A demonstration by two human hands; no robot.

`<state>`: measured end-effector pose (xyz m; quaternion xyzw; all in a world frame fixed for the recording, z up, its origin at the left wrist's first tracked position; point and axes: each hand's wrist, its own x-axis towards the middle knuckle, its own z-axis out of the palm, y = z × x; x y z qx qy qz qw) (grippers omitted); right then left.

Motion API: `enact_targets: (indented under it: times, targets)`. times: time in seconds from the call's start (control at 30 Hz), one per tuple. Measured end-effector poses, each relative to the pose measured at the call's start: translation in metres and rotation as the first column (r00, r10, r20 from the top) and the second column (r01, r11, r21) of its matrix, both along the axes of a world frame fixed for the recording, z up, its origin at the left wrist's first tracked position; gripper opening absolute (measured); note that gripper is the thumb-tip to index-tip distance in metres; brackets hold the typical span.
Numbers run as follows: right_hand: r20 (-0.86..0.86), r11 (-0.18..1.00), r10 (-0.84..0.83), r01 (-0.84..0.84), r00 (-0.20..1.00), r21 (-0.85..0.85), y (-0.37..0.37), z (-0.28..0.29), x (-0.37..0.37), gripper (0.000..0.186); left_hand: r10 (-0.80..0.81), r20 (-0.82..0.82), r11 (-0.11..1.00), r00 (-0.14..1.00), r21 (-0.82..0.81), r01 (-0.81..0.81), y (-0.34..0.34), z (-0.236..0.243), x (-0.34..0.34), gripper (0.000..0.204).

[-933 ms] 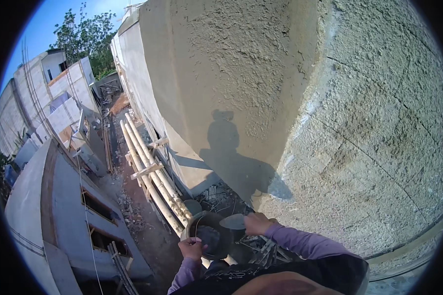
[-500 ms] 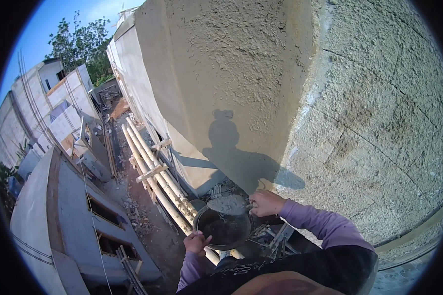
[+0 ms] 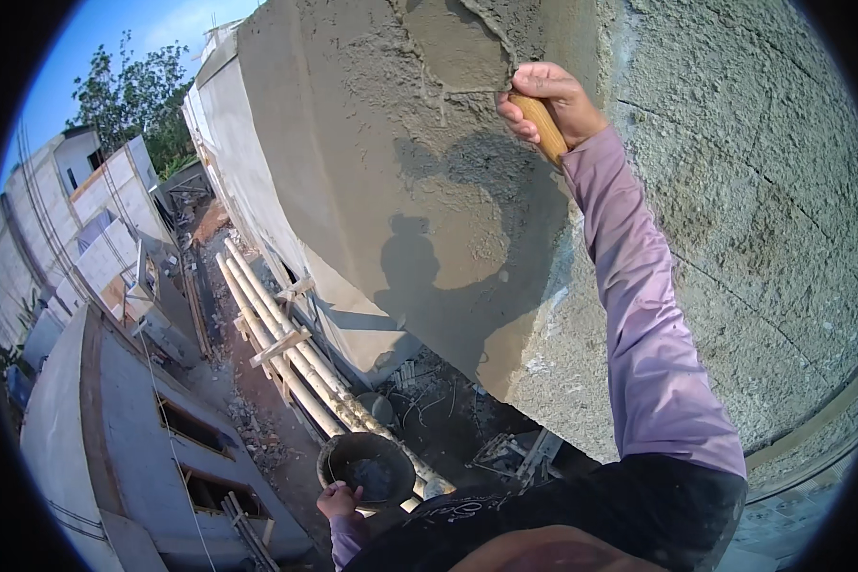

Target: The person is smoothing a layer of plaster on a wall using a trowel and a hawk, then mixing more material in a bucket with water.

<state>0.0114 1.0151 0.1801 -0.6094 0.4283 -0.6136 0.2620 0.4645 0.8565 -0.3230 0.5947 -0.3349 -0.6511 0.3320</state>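
My right hand (image 3: 555, 95) is raised high, its fingers wrapped round the wooden handle of a trowel (image 3: 541, 126). The trowel's blade is against the wall and so smeared with grey mortar that its outline is hard to make out. Wet, rough mortar (image 3: 439, 76) lies on the wall around it. Low down, my left hand (image 3: 338, 500) grips the near rim of a dark round bucket (image 3: 391, 465). Some grey mortar shows inside the bucket.
Bamboo poles with wooden cross-pieces (image 3: 286, 348) run below the bucket, high above rubble-strewn ground (image 3: 257, 391). A rough, cracked wall face (image 3: 734, 267) stands on the right. Left is a lower grey building (image 3: 143, 429) with window openings. A thin string hangs before it.
My right hand has swung from beside the bucket up to the wall, carrying the mortar-loaded trowel. My left hand and the bucket have shifted a little left and down.
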Motion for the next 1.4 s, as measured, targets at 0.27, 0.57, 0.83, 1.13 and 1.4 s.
enact_targets:
  times: [0.27,0.57,0.83,1.13,1.4]
  targets:
    - [-0.173,0.44,-0.865,0.878,0.471,0.19,0.145,-0.184,0.067,0.024,-0.076,-0.001,0.997,0.997,0.027,0.076,-0.02,-0.019,0.006,0.015]
    - [-0.978,0.242,-0.1,0.958,0.182,0.154,0.093,-0.129,-0.018,0.032,-0.181,-0.182,0.969,0.967,0.137,0.207,-0.014,-0.06,-0.056,0.019]
    - [-0.934,0.102,-0.351,0.994,0.068,0.034,0.082,0.071,-0.003,0.03,-0.267,-0.229,0.931,0.936,0.192,0.312,-0.013,-0.067,-0.092,0.017]
    - [-0.864,0.142,-0.375,0.9,-0.336,-0.412,0.061,0.176,0.008,0.03,-0.314,-0.144,0.939,0.939,0.1,0.329,-0.022,-0.055,-0.111,0.013]
    - [-0.732,0.7,-0.631,0.596,0.257,-0.394,-0.015,0.164,0.123,0.028,-0.286,-0.095,0.956,0.953,0.046,0.291,-0.025,-0.044,-0.102,0.01]
